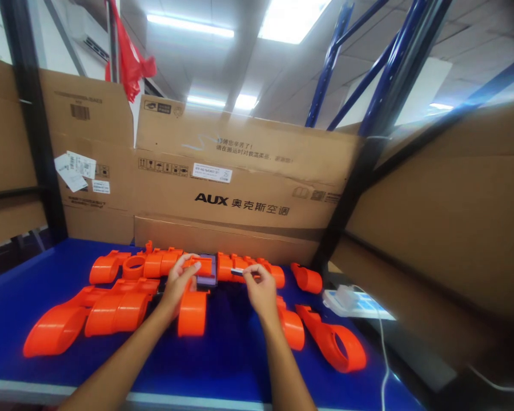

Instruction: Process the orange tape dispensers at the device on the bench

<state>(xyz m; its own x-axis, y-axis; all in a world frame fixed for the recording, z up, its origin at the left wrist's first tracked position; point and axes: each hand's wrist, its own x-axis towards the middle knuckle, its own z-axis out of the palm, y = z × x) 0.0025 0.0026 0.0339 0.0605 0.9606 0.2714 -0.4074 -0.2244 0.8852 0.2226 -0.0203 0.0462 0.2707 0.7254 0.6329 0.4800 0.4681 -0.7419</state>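
My left hand is closed around an orange plastic part, thumb on top. An orange ring shows just below that hand; I cannot tell whether it belongs to the held part. To the right, my right hand pinches a small thin strip, white and dark, between thumb and forefinger. The strip points left toward the held part, with a gap between them. Behind the hands stands a device with a lit screen, partly covered by the left hand and the part.
Several more orange ringed parts lie on the blue tabletop, left and right. A white power strip with a cable sits at the right edge. Cardboard walls the back, and a dark post rises at right.
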